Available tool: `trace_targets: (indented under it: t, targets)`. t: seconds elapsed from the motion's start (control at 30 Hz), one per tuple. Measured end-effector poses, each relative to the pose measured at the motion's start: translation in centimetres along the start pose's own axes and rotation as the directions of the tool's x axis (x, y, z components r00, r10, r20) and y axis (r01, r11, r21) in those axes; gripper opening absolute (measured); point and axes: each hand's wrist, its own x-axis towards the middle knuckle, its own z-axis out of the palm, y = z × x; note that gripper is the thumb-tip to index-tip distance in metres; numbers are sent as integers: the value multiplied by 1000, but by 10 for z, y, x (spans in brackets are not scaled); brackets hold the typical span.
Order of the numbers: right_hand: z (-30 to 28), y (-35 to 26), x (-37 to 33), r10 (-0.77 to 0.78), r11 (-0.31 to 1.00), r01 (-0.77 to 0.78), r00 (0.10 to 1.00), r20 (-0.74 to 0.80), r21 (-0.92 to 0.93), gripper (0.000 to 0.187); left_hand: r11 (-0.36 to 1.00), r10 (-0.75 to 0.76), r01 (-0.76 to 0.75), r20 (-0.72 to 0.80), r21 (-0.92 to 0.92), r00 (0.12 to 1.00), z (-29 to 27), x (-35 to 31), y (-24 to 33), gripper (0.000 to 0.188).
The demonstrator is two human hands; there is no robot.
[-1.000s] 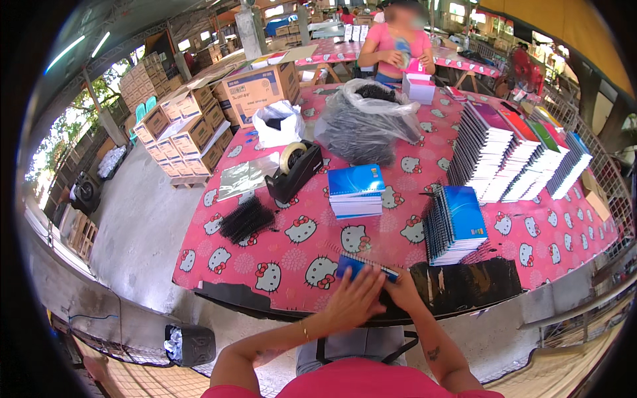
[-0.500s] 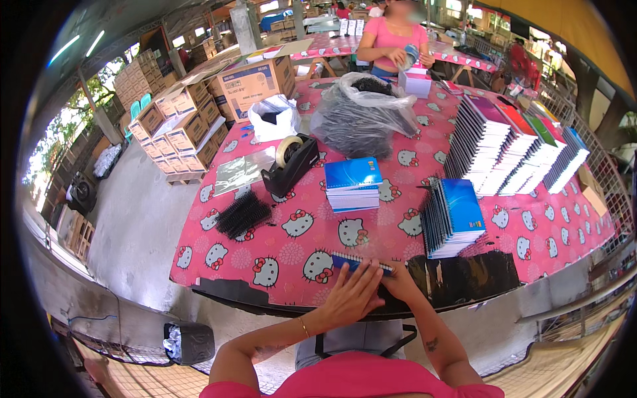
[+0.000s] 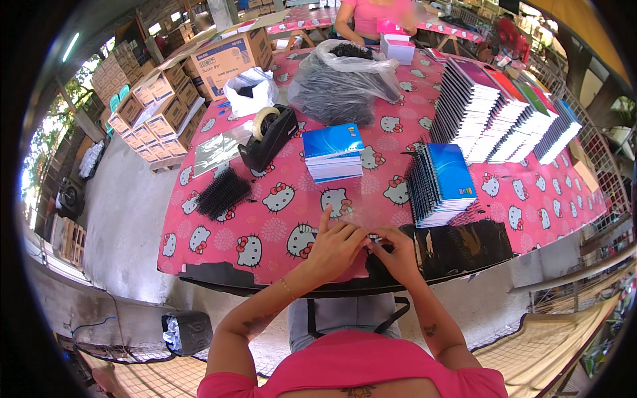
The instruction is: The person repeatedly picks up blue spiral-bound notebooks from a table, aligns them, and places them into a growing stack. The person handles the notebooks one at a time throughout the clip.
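Note:
At the table's near edge both of my hands meet over a thin notebook (image 3: 375,237), mostly hidden by my fingers; only a small bit of its edge shows. My left hand (image 3: 334,249) has its thumb raised and its other fingers bent onto the notebook. Pinched fingers of my right hand (image 3: 396,255) hold it from the right side. Beyond them lies a short stack of blue-covered notebooks (image 3: 334,142). To the right stands a taller stack of blue spiral notebooks (image 3: 453,172). Black spiral coils (image 3: 224,193) lie in a bunch to the left.
A black tape dispenser (image 3: 271,141) stands behind the coils, beside clear plastic sheets (image 3: 215,154). Farther back are a bag of black coils (image 3: 342,93) and a cardboard box (image 3: 229,63). Tall spiral notebook stacks (image 3: 468,116) line the right side. A co-worker (image 3: 378,16) stands across the table (image 3: 279,229).
My hands have shifted over the notebook, which is now mostly covered. The left thumb has lifted and the right fingers have come into a pinch. The view has tilted lower.

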Motion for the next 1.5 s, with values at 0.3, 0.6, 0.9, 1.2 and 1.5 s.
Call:
trace_targets:
  t: [0.3,0.6,0.9,1.2,1.5]
  targets:
    - [-16,-6,2,28,997,-28,1000,8,72,27,1000,-21,21,0,-1,1000,3,1,0,16]
    - [-29,-3,13,76,990,-94,983,165,104,16,999,-48,49,90,-1,995,-2,5,0,14]
    - [-12,-21,23,-82,935,86,996,24,-344,13,999,-46,44,132,15,990,-11,2,8,16]
    - [-39,-91,2,-36,948,111,968,-247,299,55,714,-184,112,-31,-691,982,-88,96,75,34]
    - [-68,-93,16,64,709,90,980,-191,699,47,587,-135,29,-63,-809,989,-12,163,67,26]
